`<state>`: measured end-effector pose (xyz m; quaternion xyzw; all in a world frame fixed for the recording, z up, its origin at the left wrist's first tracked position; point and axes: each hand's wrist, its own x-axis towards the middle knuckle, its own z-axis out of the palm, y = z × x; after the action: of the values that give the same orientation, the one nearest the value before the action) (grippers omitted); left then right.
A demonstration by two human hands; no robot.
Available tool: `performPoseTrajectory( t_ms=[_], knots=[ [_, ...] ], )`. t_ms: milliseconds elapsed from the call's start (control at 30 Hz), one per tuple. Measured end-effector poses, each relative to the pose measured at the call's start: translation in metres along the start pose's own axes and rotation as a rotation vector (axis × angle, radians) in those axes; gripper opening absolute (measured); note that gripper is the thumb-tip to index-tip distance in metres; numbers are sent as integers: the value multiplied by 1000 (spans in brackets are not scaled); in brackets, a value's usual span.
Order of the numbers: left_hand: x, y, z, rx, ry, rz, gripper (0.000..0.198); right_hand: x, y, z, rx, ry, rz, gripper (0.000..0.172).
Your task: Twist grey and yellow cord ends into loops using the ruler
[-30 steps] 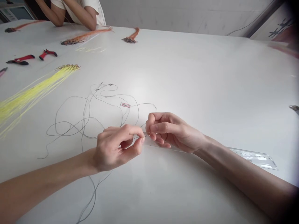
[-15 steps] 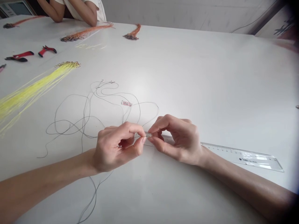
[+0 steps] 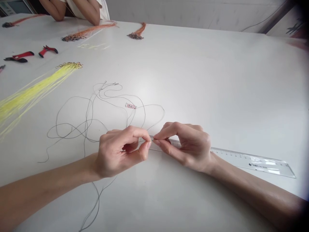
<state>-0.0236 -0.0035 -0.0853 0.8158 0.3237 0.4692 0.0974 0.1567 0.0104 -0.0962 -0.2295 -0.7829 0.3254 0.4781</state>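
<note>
Thin grey cord (image 3: pixel 145 117) lies in loose loops on the white table (image 3: pixel 217 80), and one stretch runs up to a tiny metal bead (image 3: pixel 152 140), too small to make out well. My left hand (image 3: pixel 120 151) is pinched shut on the cord, looks like, and my right hand (image 3: pixel 185 146) is pinched shut on the bead, fingertips nearly touching. A clear ruler (image 3: pixel 253 162) lies just under the right hand. A small pink label (image 3: pixel 130 106) sits among the loops, with a yellow cord bundle (image 3: pixel 31 96) and red pliers (image 3: pixel 48 50) off left. A co-worker's arms (image 3: pixel 72 9) rest at the far edge.
</note>
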Motion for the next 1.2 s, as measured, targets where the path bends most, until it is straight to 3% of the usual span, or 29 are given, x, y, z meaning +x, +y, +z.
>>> performPoseTrajectory(
  t_ms=[700,1200],
  knots=[
    [0,1,-1,50,-5,29,10,0,1,1,-132,-40,-125,18],
    [0,3,-1,96,-5,27,9,2,-2,2,-143,-16,-126,19]
  ],
)
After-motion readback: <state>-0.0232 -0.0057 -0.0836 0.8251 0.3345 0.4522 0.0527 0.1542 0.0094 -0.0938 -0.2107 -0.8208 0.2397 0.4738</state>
